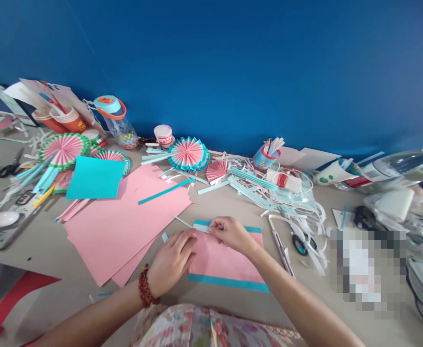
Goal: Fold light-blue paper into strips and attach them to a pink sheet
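Note:
In front of me lies a pink sheet (225, 258) with teal bands along its upper and lower edges. My right hand (228, 234) is closed in a pinch on a pale blue paper strip (201, 227) at the upper edge, beside the teal band. My left hand (177, 258) lies at the sheet's left edge, its fingers stretched toward the strip's left end. A narrow light strip (183, 221) and a short pale piece (165, 237) lie just beyond its fingers. Left of it are larger pink sheets (120, 231), with a loose teal strip (166, 192) on them.
A teal square sheet (94, 178) and pleated paper rosettes (188, 154) sit behind. To the right lie a utility knife (281, 246), scissors (303, 245) and heaped paper scraps (254, 188). A drink bottle (116, 123) and a pen cup (265, 158) stand against the blue wall.

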The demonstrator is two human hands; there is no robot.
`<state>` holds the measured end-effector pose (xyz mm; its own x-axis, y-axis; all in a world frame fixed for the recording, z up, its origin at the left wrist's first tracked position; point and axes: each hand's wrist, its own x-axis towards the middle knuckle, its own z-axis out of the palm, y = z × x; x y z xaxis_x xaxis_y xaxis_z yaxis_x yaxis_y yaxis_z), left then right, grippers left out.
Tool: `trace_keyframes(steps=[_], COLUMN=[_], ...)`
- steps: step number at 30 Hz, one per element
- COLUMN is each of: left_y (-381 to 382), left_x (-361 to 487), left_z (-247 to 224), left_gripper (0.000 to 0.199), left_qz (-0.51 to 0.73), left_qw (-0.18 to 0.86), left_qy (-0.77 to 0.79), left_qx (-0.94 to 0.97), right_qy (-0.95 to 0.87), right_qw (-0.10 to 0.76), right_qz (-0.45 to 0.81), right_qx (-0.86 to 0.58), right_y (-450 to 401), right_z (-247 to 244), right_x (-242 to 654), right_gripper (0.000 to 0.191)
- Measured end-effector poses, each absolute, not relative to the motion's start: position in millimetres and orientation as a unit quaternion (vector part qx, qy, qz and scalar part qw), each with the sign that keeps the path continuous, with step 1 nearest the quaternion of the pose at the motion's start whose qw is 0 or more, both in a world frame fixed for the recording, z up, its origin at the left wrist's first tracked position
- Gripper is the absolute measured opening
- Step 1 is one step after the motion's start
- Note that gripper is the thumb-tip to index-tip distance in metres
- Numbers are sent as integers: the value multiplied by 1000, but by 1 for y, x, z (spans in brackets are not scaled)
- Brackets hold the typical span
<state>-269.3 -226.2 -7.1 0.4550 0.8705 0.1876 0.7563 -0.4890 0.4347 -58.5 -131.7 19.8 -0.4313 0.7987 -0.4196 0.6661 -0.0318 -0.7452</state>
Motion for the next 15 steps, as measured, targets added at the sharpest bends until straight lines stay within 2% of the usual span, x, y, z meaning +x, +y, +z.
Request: trace_keyframes(steps=[15], left_y=[-225], left_x=[-270], left_z=[-13], left_gripper=[30], left_qz=[168], left_qw=[110], left_qy=[473], left_qx=[858], right_qy=[-677], right_qw=[49], right_qz=[495], right_qx=[-542], right_y=[-130], right_z=[19], right_x=[-61], right_gripper=[18])
